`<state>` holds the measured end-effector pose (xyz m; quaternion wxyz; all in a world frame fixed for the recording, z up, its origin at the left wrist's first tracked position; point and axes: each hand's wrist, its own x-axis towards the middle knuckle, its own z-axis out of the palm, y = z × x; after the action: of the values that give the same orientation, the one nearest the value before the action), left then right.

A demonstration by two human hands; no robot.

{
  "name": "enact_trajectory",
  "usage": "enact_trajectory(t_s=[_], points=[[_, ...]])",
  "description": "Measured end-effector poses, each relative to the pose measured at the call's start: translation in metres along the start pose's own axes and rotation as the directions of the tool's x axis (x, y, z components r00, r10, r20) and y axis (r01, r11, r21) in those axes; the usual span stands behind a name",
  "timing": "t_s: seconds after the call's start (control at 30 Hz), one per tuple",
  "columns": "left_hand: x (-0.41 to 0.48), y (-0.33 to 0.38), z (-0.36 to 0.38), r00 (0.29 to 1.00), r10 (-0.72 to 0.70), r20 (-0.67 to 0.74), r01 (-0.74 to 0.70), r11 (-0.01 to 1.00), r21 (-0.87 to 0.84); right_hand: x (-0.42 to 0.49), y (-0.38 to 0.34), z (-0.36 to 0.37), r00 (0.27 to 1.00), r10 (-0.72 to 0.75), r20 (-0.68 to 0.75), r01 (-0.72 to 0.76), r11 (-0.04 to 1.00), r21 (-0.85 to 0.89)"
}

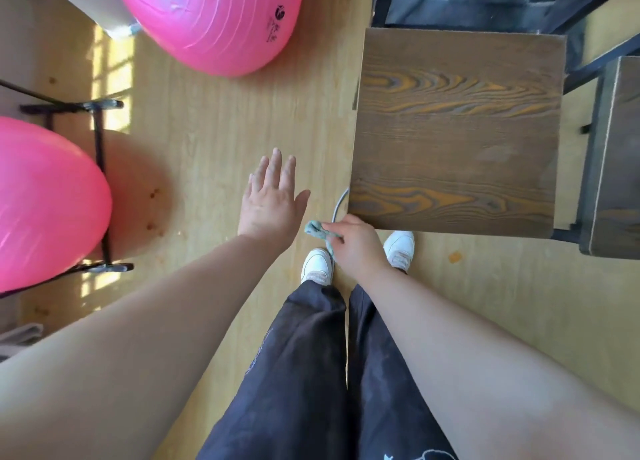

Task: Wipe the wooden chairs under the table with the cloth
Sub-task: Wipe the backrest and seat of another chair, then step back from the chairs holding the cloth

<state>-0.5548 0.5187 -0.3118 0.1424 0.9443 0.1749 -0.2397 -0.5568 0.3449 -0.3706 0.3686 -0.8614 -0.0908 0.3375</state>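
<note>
Light wood floor (221,140); dark grained wooden chair (457,130), right hand (356,246) pinching crumpled teal cloth (317,231) at its near-left corner, left hand (272,199) fingers spread, empty.

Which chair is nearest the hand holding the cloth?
The fully visible chair, its corner beside the right hand gripping the cloth; the other chair sits cut off at far right.

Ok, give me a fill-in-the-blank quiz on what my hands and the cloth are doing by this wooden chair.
1. The left hand is ___, not curled, and holds nothing.
2. The right hand, by a corner of the brown wooden chair seat, grips a crumpled teal ___.
3. Both big round exercise balls are ___.
Missing words: open; cloth; pink.
</note>
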Motion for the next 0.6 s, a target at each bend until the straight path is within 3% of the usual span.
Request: enact_trajectory(t_s=[0.33, 0.6], points=[[-0.055, 0.074, -0.150, 0.982, 0.190, -0.006, -0.188, 0.975, 0.116, -0.072, -0.092, -0.200, 0.910, -0.003, -0.414, -0.081, 0.979, -0.185], [-0.088, 0.187, -0.284, 0.905, 0.407, -0.126, -0.382, 0.906, 0.183, -0.161, -0.154, -0.337, 0.813, 0.078, -0.578, -0.192, 0.971, -0.140]])
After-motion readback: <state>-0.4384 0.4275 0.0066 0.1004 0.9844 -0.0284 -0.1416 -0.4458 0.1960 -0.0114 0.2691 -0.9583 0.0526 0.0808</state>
